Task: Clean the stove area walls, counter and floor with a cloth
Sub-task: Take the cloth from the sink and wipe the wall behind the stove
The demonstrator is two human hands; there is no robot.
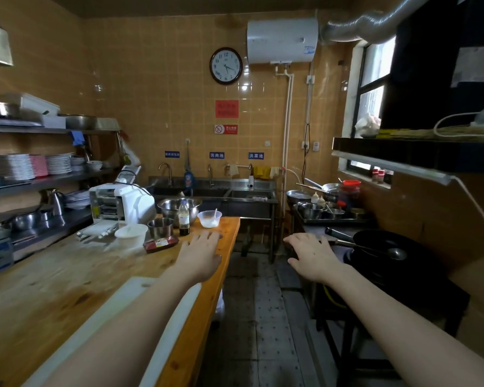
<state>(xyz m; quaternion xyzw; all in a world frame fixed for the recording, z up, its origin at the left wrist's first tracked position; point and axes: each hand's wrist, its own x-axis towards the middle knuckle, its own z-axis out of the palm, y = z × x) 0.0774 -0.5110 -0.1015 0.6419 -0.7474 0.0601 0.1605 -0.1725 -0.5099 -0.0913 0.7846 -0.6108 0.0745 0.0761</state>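
Observation:
Both my arms reach forward, palms down, holding nothing. My left hand (203,254) hovers with straight fingers over the right edge of the wooden counter (53,289). My right hand (312,256) is spread open above the aisle, just left of the stove (397,277), which carries a black wok (383,241) with a ladle (386,251) lying across it. Yellow cloths (263,172) hang on the rail above the steel sinks (235,195) at the far wall. The brown tiled wall (430,210) runs behind the stove under a dark range hood (419,155).
On the counter stand a white machine (123,203), steel bowls (178,206), a sauce bottle (184,219), a plastic cup (209,218) and a white cutting board (118,322). Shelves with plates (28,166) line the left. A tray of seasoning pots (327,212) sits beyond the stove. The grey floor (257,317) forms a narrow aisle.

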